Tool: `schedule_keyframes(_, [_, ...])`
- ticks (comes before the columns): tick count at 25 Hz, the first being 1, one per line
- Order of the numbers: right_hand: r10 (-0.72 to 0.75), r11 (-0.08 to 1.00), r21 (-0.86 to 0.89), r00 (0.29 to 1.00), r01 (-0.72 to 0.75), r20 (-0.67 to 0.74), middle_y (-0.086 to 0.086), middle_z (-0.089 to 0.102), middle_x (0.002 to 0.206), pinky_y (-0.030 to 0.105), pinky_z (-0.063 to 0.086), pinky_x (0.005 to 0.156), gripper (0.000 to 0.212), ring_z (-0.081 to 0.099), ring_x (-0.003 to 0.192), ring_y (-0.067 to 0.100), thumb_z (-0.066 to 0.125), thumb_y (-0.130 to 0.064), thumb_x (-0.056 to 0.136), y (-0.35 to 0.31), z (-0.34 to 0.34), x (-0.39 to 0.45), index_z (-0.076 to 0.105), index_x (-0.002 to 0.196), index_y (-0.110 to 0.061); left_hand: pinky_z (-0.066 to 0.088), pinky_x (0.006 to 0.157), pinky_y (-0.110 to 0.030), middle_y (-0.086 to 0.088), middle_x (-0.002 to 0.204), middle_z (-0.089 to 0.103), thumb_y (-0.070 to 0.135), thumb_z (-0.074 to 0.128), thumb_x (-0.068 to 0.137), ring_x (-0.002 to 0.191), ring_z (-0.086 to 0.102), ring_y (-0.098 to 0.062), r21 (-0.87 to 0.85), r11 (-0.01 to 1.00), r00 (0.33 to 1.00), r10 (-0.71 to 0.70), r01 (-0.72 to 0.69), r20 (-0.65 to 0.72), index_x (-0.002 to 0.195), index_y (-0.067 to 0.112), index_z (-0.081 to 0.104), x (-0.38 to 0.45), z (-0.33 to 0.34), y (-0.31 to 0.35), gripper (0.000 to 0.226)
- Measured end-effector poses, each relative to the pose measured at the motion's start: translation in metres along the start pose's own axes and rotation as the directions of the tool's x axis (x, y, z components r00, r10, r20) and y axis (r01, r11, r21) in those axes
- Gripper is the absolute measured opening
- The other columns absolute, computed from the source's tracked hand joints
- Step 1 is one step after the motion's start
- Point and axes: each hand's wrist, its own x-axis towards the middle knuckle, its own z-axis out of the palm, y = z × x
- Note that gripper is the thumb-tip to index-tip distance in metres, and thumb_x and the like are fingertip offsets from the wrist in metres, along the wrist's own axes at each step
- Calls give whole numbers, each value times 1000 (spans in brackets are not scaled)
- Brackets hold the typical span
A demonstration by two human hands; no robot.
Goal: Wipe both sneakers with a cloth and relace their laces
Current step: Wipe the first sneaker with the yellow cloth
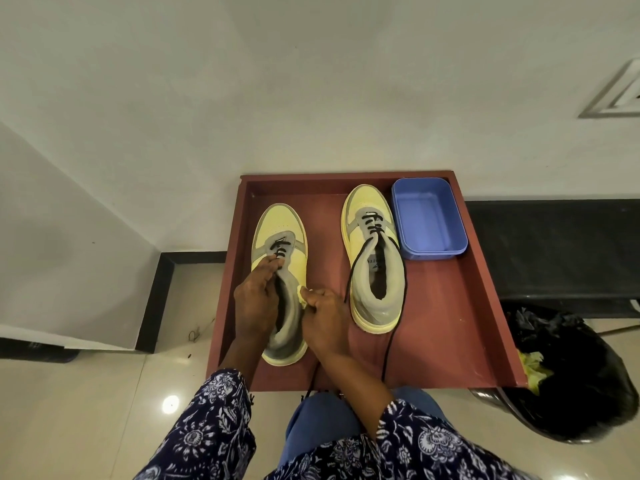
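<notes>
Two yellow-and-grey lace-up sneakers stand toes to the far edge on one reddish-brown rimmed wooden tray. The left sneaker sits near the tray's left edge, the right sneaker toward the far right corner, just beside one blue rectangular plastic tub in that corner. Each shoe carries a black lace; the right sneaker's loose lace trails down past the tray's near edge.

The left hand lies over the left sneaker's collar, fingertips pinching its black lace at the eyelets. The right hand, fingers curled, grips a small pale yellow cloth against that shoe's right side.

Most of the cloth is hidden in the fist. One black-bagged bin beyond the tray's right corner is partly cut off.
</notes>
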Motion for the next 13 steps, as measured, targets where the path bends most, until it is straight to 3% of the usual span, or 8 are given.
schedule_keyframes(5, [52, 998, 50, 998, -50, -41, 9, 64, 117, 14, 37, 82, 36, 58, 106, 23, 45, 2, 90, 11, 7, -15, 61, 121, -10, 38, 101, -25, -12, 121, 63, -7, 44, 90, 112, 54, -12, 4, 1000, 1000, -2, 2, -2, 112, 2, 64, 0, 0, 0, 31])
schedule_keyframes(8, [130, 990, 68, 990, -126, -50, 8, 64, 117, 21, 43, 88, 34, 59, 106, 23, 46, 1, 90, 22, 16, -32, 63, 118, -9, 41, 101, -30, -13, 122, 62, -4, 46, 91, 114, 57, -21, 12, 1000, 1000, -20, 20, 10, 114, 3, 63, -1, 0, 1, 29])
schedule_keyframes(11, [158, 986, 61, 987, -155, -35, 10, 67, 104, 24, 45, 78, 29, 57, 88, 17, 47, -1, 88, 35, 29, -45, 69, 107, -8, 40, 100, -28, -12, 122, 62, -2, 45, 92, 113, 58, -23, 19, 1000, 1000, -20, 20, 9, 114, 2, 63, -2, 0, 2, 29])
schedule_keyframes(13, [173, 983, 65, 985, -172, -18, 3, 65, 90, 24, 42, 69, 25, 49, 76, 11, 49, -3, 88, 43, 32, -48, 72, 97, -7, 40, 99, -27, -13, 121, 62, -2, 45, 92, 112, 58, -23, 22, 999, 1000, -25, 25, 9, 114, 2, 64, -2, 0, 3, 28])
